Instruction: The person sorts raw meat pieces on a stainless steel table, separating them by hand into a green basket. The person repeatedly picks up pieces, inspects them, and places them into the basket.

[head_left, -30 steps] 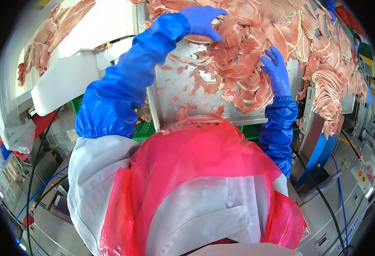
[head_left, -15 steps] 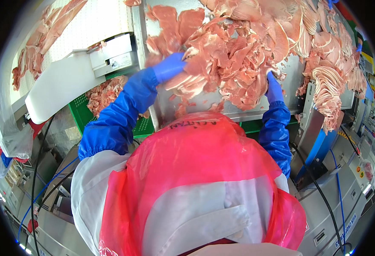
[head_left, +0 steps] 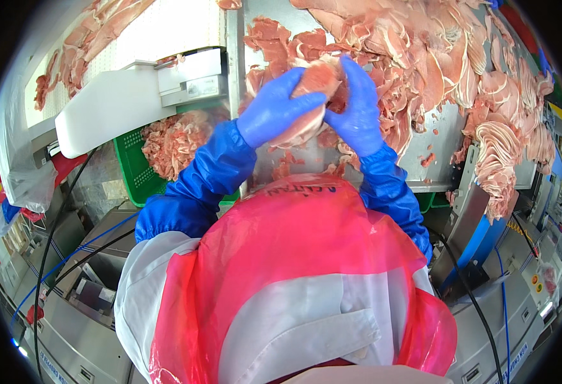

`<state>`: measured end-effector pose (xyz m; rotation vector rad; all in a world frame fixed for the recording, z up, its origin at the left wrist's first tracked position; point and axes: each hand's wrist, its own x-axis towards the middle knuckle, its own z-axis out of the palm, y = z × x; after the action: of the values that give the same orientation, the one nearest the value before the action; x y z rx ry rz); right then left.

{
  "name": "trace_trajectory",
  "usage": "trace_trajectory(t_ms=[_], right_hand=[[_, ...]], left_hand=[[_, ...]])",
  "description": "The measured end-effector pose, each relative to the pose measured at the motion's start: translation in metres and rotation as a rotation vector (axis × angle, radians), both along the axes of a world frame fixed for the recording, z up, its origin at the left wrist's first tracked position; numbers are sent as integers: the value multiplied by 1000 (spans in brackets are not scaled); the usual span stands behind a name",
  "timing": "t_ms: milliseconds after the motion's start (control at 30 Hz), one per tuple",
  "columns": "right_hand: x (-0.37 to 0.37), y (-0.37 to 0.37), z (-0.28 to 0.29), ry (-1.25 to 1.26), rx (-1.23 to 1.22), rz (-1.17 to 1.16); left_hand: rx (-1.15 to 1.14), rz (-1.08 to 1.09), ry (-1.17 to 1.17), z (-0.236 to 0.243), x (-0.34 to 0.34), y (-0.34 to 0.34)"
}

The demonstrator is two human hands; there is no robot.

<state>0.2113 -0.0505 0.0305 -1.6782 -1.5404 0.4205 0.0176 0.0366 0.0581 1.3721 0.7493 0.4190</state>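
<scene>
A small stack of raw meat slices (head_left: 320, 79), pink with pale fat edges, is held up between both hands over the metal table (head_left: 446, 131). My left hand (head_left: 270, 107), in a blue glove, grips the stack from its left side with the thumb across it. My right hand (head_left: 359, 114), also blue-gloved, curves round the right side with fingers and thumb against the slices. Beneath and behind the hands lies a large loose heap of meat slices (head_left: 409, 77). Small scraps cling to the metal near the front edge.
At the left, a white conveyor belt (head_left: 178, 29) carries meat strips beside a white guard plate (head_left: 108, 116). A green perforated crate (head_left: 132, 168) below holds more meat. Fanned slices (head_left: 495, 147) hang over the table's right end. Cables (head_left: 479, 294) hang on both sides.
Both hands have come together over the near left part of the heap. The right hand has moved left from the heap's right side. A stack of slices is now lifted between them.
</scene>
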Motion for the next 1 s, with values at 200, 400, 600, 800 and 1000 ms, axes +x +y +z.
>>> trace_trajectory(t_ms=[200,400,600,800,1000], right_hand=[[11,58,-60,-271,-103,236],[74,72,-152,-200,-101,-62],[192,53,-181,573,-113,-229],[150,18,-12,426,100,-244],[104,-7,55,587,25,-16]], left_hand=[[161,-25,-121,48,-2,-21],[-40,56,-283,110,-16,-18],[301,-263,-313,132,19,5],[844,-145,307,35,19,8],[811,-91,370,20,-15,-12]])
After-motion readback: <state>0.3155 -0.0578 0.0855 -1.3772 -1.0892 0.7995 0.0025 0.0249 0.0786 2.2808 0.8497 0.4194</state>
